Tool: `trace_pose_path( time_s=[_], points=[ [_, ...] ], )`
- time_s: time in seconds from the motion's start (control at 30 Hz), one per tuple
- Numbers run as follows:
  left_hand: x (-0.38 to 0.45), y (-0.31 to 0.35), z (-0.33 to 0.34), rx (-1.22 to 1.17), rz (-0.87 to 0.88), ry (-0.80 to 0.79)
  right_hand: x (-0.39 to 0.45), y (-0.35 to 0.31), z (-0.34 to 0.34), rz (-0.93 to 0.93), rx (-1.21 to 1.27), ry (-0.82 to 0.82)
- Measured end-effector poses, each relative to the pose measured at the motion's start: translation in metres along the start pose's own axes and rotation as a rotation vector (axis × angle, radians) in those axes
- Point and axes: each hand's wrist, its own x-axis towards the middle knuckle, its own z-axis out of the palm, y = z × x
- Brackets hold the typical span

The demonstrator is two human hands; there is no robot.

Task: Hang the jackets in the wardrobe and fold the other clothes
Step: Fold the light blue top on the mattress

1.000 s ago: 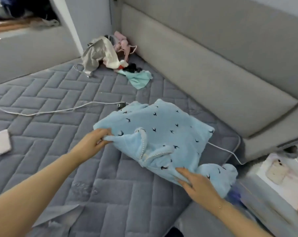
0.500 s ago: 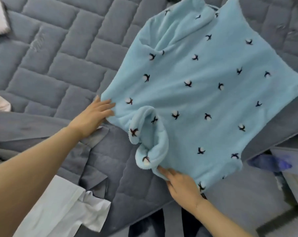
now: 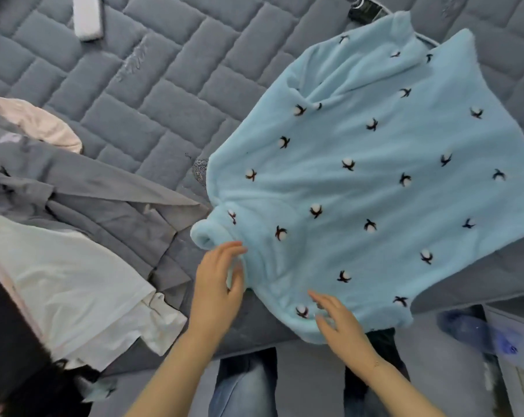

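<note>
We are mid-fold on the blue fleece top (image 3: 360,191), spread on the quilted bed (image 3: 170,85) toward two o'clock, our left hand (image 3: 217,291) and right hand (image 3: 340,323) loosely spread at its near edge, gripping nothing, so next we judge a sleeve wants folding inward.

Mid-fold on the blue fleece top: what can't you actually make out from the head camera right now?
- Blue fleece top: its right side runs off the frame edge, and the underside is hidden.
- Left hand and right hand: motion-blurred, so any grip on the hem is unclear.
- Grey garment: partly under the white garment, type unclear.
- Pink item: mostly covered by the grey garment.
- Dark object: cut off by the top edge.
</note>
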Motion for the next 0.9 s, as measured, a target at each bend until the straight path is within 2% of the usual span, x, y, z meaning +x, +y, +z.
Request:
trace_pose_path(
  time_s=[0.1,0.17,0.2,0.27,0.33,0.4,0.43,0.5,0.57,0.6,0.73,0.83,0.9],
  points=[
    [-0.037,0.031,0.056,0.218,-0.013,-0.241,-0.014,0.021,-0.044,0.04,0.08,-0.031],
    [-0.039,0.043,0.086,0.385,-0.064,-0.253,-0.022,0.039,-0.078,0.042,0.05,-0.056],
    [-0.036,0.041,0.095,0.444,-0.168,-0.225,-0.026,0.049,-0.096,0.049,0.025,-0.058],
    [-0.03,0.023,0.101,0.465,-0.503,-0.204,-0.032,0.067,-0.128,0.047,-0.02,-0.05],
    [-0.026,0.005,0.1,0.287,-0.788,-0.25,-0.033,0.083,-0.157,0.023,-0.05,-0.053],
    [-0.028,0.005,0.101,0.183,-0.82,-0.272,-0.033,0.098,-0.181,0.033,-0.079,-0.084],
    [-0.031,0.011,0.105,0.178,-0.805,-0.225,-0.033,0.105,-0.191,0.052,-0.084,-0.101],
    [-0.04,0.033,0.119,0.107,-0.751,0.03,-0.032,0.119,-0.21,0.112,-0.043,-0.093],
    [-0.054,0.063,0.14,-0.136,-0.73,0.294,-0.029,0.133,-0.228,0.215,0.092,-0.027],
    [-0.064,0.079,0.155,-0.274,-0.762,0.369,-0.028,0.14,-0.235,0.275,0.188,0.016],
    [-0.098,0.111,0.218,-0.867,-1.245,0.547,-0.017,0.17,-0.262,0.465,0.709,0.203],
    [-0.111,0.11,0.246,-0.879,-1.428,0.622,0.001,0.174,-0.275,0.53,0.966,0.228],
    [-0.114,0.102,0.254,-0.869,-1.39,0.635,0.018,0.166,-0.283,0.483,1.059,0.215]
  ],
)
